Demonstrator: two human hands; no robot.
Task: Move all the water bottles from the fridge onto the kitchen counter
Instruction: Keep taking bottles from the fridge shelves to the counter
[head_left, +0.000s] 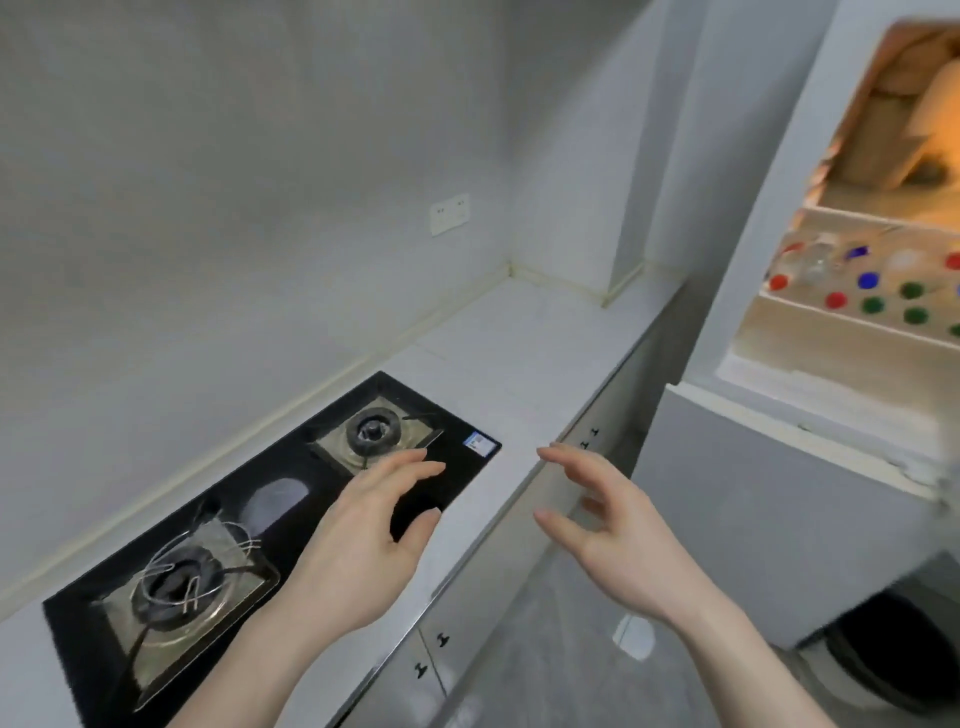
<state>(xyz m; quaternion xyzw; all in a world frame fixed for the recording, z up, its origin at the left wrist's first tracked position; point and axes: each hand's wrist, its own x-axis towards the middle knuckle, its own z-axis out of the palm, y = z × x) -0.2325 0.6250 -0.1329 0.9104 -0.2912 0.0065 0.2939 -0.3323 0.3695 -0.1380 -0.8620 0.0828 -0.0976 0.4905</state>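
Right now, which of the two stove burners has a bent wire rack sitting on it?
The nearer burner, at the lower left of the black cooktop. Thin wire loops lie over it, while the far burner, just beyond the left hand, is bare.

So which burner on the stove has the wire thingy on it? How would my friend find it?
Find the black stove set into the white counter. It has two burners; take the near burner, at the stove's left end, beside the left forearm. Only this one carries a bent wire stand; the far burner has none.
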